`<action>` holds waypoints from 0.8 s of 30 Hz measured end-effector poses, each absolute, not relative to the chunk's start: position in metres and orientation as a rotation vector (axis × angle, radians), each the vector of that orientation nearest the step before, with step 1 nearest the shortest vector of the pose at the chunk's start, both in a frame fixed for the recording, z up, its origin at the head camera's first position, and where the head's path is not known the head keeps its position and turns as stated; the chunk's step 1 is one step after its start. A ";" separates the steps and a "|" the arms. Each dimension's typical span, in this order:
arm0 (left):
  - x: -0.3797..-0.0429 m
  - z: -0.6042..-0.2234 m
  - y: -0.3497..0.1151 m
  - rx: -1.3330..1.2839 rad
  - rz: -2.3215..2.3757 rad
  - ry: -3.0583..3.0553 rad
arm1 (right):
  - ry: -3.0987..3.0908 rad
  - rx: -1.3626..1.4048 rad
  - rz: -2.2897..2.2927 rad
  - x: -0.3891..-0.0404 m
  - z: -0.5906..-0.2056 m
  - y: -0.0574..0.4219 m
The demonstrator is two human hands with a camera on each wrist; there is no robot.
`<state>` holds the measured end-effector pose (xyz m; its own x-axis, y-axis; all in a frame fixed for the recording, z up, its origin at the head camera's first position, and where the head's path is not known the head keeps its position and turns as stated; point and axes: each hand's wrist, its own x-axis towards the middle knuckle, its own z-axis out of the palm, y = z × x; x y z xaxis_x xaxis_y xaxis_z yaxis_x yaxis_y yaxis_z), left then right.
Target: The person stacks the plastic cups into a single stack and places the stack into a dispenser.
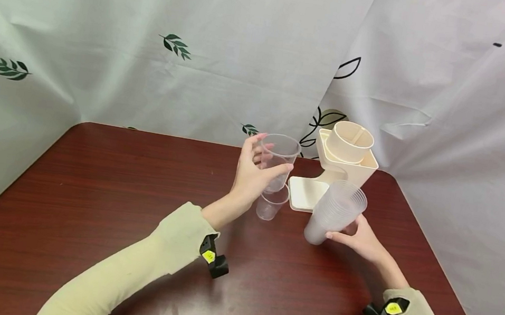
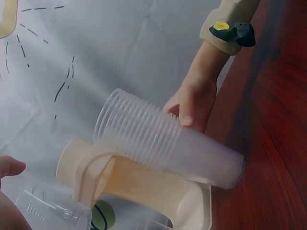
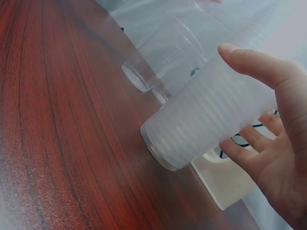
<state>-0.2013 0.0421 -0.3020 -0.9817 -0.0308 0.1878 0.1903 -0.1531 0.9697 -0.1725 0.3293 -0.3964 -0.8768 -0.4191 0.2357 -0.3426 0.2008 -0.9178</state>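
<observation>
My left hand point(image 1: 248, 174) grips a clear plastic cup point(image 1: 287, 154), thumb on the near side and fingers round the far side. Below it, a second clear cup point(image 1: 267, 208) stands on the table, overlapped by the first in the head view. With my right hand point(image 1: 363, 239) I hold a tall stack of nested translucent cups point(image 1: 334, 211) low on its side, rims leaning to the right. The right wrist view shows the thumb across the near side of the stack point(image 3: 206, 110) and the other fingers beneath.
A cream cup dispenser point(image 1: 347, 162) with a round open tube and a flat base plate point(image 1: 306, 194) stands at the table's back right, just behind the stack. The dark red wooden table point(image 1: 98, 201) ends at a pale curtain point(image 1: 203, 92) with leaf prints.
</observation>
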 end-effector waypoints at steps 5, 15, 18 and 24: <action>-0.200 -0.299 0.048 -0.220 -2.260 -1.956 | 2.390 -0.746 -1.787 -0.172 -0.396 0.330; -0.196 -0.294 0.055 -0.306 -2.263 -1.968 | 2.398 -0.736 -1.790 -0.172 -0.396 0.329; -0.195 -0.292 0.058 -0.324 -2.255 -1.976 | 2.397 -0.734 -1.790 -0.172 -0.396 0.329; -0.193 -0.288 0.064 -0.350 -2.244 -1.989 | 2.395 -0.717 -1.796 -0.172 -0.397 0.329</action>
